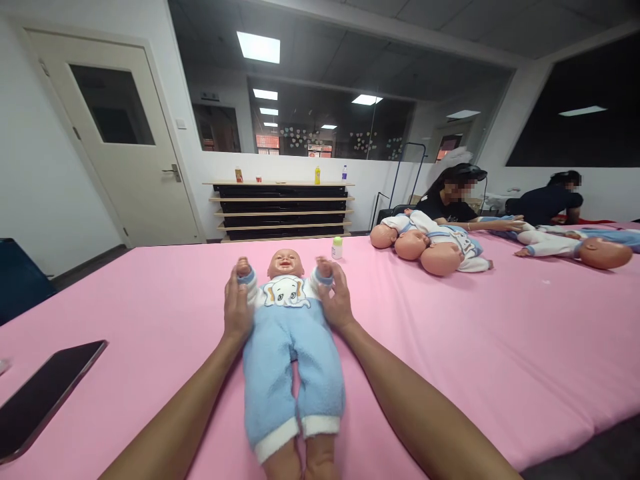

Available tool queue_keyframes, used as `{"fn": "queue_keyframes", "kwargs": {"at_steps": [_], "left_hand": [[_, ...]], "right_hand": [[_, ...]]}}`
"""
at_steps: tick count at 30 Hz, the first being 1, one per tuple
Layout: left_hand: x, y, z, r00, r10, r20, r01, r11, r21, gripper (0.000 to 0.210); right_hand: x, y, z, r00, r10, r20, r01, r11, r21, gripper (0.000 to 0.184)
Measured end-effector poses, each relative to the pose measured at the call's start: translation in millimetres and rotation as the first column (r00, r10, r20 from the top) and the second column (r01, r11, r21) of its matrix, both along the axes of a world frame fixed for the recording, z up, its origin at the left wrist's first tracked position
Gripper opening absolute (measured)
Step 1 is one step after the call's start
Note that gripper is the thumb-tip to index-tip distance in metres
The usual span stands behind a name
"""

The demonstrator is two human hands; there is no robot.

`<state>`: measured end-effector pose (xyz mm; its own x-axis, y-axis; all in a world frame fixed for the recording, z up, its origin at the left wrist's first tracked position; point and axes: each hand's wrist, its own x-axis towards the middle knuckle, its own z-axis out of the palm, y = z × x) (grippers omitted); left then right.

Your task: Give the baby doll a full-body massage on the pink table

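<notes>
A baby doll lies on its back, head away from me, in a light blue and white outfit with an elephant face on the chest. Both its arms are raised beside its head. My left hand holds the doll's arm on the left side, with the fingers along its outer side. On the other side, my right hand grips the other arm near the wrist, thumb against the sleeve. The undersides of both hands' fingers are partly hidden. Beyond the right hand stands a small white bottle with a green cap.
A pink-covered table bears everything. A phone lies at the left. Several more dolls lie at the right, where a person reaches toward them. Another person bends farther back. Shelves stand against the wall.
</notes>
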<state>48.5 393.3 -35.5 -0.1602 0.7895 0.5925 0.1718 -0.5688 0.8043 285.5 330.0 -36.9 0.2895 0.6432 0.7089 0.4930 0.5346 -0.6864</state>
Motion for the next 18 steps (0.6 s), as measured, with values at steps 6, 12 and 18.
{"fn": "queue_keyframes", "kwargs": {"at_steps": [6,12,18], "left_hand": [[7.4,2.8,-6.8,0.878,-0.154,-0.453,0.165,0.986,-0.015,0.052],[6.2,0.7,-3.7,0.97,-0.04,-0.241,0.047,0.999,0.026,0.055],[-22.9,20.0,-8.6,0.934,0.256,0.25,-0.209,0.957,-0.201,0.054]], "right_hand": [[-13.5,-6.7,6.3,0.862,0.116,0.494,-0.145,0.989,0.02,0.046],[-14.7,-8.3,3.1,0.945,0.065,0.321,-0.079,0.996,0.032,0.059],[17.4,15.6,-13.8,0.886,-0.309,-0.346,0.274,0.951,-0.146,0.06]]}}
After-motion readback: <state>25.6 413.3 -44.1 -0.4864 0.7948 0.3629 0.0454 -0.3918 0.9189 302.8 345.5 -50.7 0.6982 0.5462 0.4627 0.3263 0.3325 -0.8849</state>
